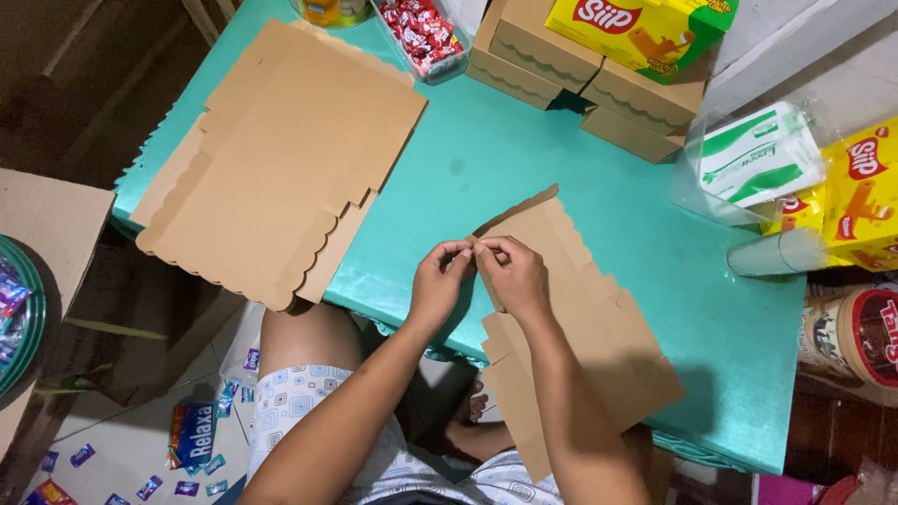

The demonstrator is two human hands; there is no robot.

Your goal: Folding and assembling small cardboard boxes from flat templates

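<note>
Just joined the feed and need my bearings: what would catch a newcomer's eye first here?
Both hands meet at the table's near edge: the left hand and right hand pinch a corner of a flat brown cardboard box blank lying on the turquoise table. To the left lies a stack of more flat blanks with scalloped edges. At the far right sit folded brown boxes under a bright yellow snack carton.

Teal table (pixel 524 159), flat cardboard blanks (pixel 281 159), folded boxes (pixel 561 70), perhaps sweets tub (pixel 421 33)
</note>
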